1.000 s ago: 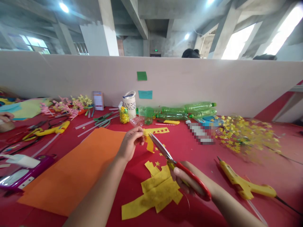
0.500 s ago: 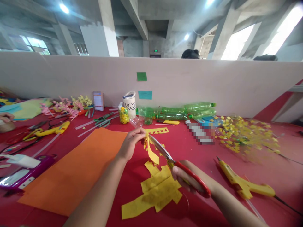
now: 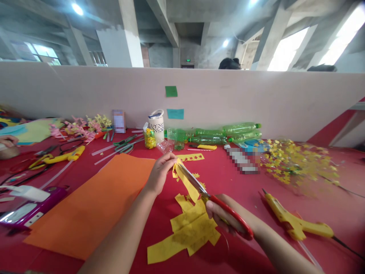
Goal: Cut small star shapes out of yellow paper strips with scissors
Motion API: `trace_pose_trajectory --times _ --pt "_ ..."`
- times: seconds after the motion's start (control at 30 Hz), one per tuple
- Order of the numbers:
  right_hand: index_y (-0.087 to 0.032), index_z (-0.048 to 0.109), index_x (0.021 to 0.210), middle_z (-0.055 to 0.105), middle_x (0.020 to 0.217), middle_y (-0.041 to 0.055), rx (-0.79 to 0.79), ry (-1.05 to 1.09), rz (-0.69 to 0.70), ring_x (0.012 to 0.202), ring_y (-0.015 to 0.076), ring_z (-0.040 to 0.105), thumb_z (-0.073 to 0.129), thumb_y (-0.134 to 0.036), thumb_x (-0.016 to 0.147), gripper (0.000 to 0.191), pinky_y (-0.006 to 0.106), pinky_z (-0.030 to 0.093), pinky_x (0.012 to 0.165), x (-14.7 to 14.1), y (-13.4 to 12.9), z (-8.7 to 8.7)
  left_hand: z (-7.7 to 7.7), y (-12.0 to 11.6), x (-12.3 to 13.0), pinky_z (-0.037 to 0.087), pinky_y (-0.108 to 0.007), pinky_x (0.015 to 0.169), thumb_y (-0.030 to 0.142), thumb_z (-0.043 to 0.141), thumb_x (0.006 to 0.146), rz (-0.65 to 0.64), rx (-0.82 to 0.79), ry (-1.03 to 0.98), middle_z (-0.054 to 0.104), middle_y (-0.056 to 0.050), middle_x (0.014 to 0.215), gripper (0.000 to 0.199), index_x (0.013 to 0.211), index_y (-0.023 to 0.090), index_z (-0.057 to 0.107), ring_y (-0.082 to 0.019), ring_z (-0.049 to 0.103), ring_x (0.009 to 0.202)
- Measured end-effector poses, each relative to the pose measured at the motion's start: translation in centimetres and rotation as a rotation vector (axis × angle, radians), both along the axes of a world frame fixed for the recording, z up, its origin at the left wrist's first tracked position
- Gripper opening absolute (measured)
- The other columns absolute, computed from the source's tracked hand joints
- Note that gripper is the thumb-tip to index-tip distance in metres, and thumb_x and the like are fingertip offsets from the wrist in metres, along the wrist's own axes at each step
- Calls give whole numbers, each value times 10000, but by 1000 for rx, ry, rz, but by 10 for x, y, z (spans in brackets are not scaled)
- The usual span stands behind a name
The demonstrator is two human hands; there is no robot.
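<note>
My left hand (image 3: 162,172) pinches the upper end of a narrow yellow strip (image 3: 190,187), paper or felt, which hangs down at a slant. Red-handled scissors (image 3: 228,211) are in my right hand (image 3: 224,213), their blades pointing up and left along the strip, tips close to my left fingertips. Blades look nearly closed; whether they bite into the strip I cannot tell. Below both hands lies a pile of cut yellow pieces (image 3: 194,224). Small yellow stars (image 3: 196,175) are scattered behind the blades, near a yellow strip with star-shaped holes (image 3: 191,157).
A large orange sheet (image 3: 99,198) lies at left, beside a purple power strip (image 3: 51,205). Yellow glue guns rest on the right (image 3: 296,222) and left (image 3: 62,157). Green plastic bottles (image 3: 211,139) and a white cup (image 3: 156,127) stand or lie along the partition. Another person's hand (image 3: 8,142) shows at far left.
The yellow strip has swung slightly right and now lies closer along the scissor blades, showing more of its face. Both hands have hardly moved.
</note>
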State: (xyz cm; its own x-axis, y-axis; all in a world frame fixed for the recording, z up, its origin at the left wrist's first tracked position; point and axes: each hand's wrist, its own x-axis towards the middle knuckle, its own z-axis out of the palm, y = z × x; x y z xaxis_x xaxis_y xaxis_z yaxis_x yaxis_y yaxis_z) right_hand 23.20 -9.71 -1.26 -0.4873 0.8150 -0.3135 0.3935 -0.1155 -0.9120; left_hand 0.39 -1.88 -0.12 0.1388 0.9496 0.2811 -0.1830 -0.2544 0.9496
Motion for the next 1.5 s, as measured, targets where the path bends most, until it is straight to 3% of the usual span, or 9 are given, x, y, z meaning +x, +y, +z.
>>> trace_pose_trajectory --times 0.2,0.43,1.07,1.5 --pt "-163 539 766 467 437 -58 -1 42 -11 340 68 399 441 -647 856 502 163 312 360 0 0 -3 -2 0 2 301 -198 514 289 610 790 -11 -105 -97 454 49 587 162 691 179 544 -77 384 527" --pt "-175 521 753 445 421 -71 10 78 -14 330 63 386 450 -639 857 481 162 312 363 2 2 -10 -4 2 3 377 -197 591 254 639 763 -89 -174 -229 597 11 694 95 751 173 592 -93 514 635" --pt "-171 528 748 437 401 -74 21 68 -14 327 69 381 431 -647 860 499 172 313 380 2 1 -7 -1 3 0 404 -219 632 230 595 740 -33 -122 -130 557 18 646 86 688 171 562 -108 511 636" --pt "-171 519 744 439 419 -71 0 48 -8 325 63 383 441 -651 854 498 160 291 348 -1 1 -4 2 0 0 377 -218 558 235 536 809 -202 -159 -154 673 -17 663 123 711 192 475 -134 574 600"
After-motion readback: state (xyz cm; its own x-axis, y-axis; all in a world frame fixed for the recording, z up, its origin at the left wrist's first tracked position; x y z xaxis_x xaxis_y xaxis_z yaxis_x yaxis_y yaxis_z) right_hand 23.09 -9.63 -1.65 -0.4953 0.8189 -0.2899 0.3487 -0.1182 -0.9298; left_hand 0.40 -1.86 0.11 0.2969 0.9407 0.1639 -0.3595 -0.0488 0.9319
